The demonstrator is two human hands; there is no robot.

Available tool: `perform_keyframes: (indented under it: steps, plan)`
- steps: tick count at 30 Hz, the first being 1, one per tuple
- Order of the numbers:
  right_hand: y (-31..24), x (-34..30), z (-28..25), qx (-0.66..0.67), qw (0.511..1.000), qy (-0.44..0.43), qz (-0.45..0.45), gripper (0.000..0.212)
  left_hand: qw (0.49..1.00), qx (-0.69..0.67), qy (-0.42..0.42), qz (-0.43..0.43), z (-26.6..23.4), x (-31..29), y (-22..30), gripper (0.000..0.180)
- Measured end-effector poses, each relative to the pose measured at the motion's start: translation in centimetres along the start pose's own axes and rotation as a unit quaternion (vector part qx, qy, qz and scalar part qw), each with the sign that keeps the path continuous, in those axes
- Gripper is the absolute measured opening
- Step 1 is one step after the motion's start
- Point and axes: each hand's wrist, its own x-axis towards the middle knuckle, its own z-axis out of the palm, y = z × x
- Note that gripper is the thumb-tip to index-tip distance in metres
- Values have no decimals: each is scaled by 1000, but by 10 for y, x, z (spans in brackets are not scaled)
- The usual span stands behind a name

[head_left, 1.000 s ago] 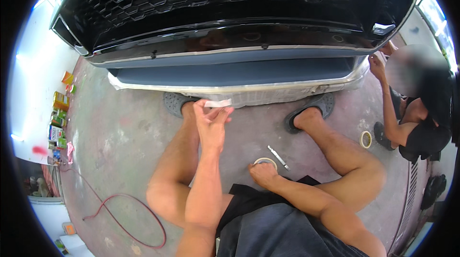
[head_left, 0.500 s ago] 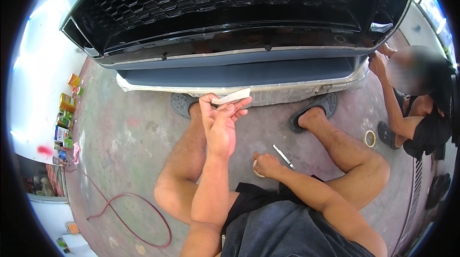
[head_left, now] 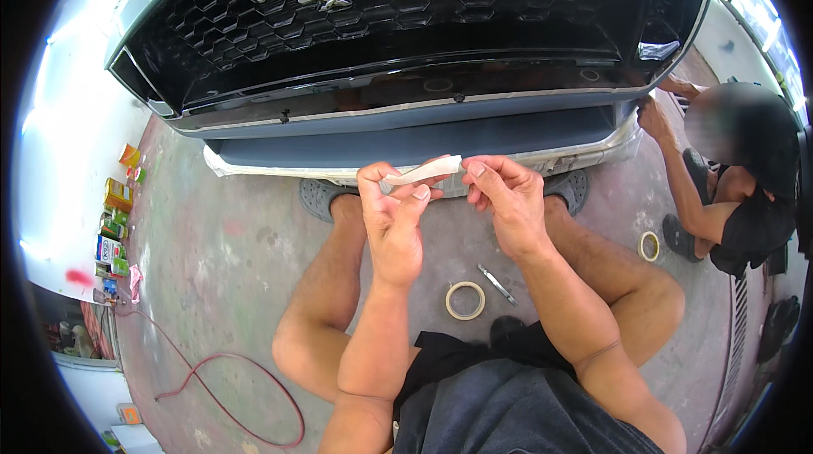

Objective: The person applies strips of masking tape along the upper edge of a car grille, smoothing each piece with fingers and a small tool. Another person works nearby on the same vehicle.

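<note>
A short strip of pale masking tape (head_left: 426, 170) is stretched between my hands, just in front of the car bumper (head_left: 415, 134). My left hand (head_left: 395, 229) is closed on the strip's left end between thumb and fingers. At its right end, the fingertips of my right hand (head_left: 514, 208) pinch the tape. Along the bumper's lower edge runs masking paper and tape (head_left: 271, 169). Between my legs, a roll of masking tape (head_left: 448, 301) lies flat on the floor, with a slim silvery cutter knife (head_left: 496, 285) beside it.
At right, a co-worker (head_left: 728, 208) crouches with a hand (head_left: 655, 121) at the bumper's corner. Another tape roll (head_left: 641, 246) lies near that person's shoe. Several cans (head_left: 118, 194) line the left wall. A red hose (head_left: 246, 358) curls across the floor at lower left.
My right hand has let go of the tape roll on the floor and risen to the strip's right end. My left hand has stayed nearly in place with the strip.
</note>
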Motion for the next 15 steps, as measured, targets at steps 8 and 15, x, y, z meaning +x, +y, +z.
perform_keyframes:
  steps: [8,15]
  plan:
    - [-6,-1,5,14,1000,-5,16,18,1000,0,-19,-6,3,2,3,30]
    - [-8,-2,11,-32,999,15,-38,14,1000,-31,-2,1,-1,5,4,15]
